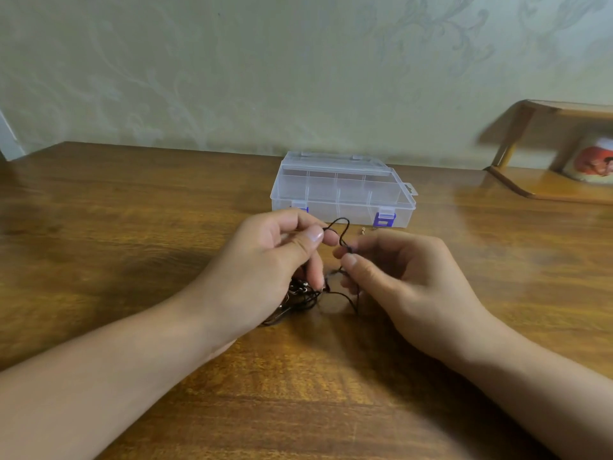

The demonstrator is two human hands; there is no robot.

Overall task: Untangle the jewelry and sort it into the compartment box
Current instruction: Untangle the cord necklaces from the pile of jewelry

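I see both forearms reaching in over the tabletop [132, 227]. My left hand [265, 260] pinches the black cord [343, 232] by its loop; my right hand [391, 277] pinches its knot. The jewelry tangle [298, 298] lies under the left hand. The closed compartment box [341, 190] sits just beyond.

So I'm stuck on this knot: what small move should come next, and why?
Probably ease the knot open: the right hand pinches the knot on the black cord, the left hand pinches its loop, and the tangle lies below on the table.
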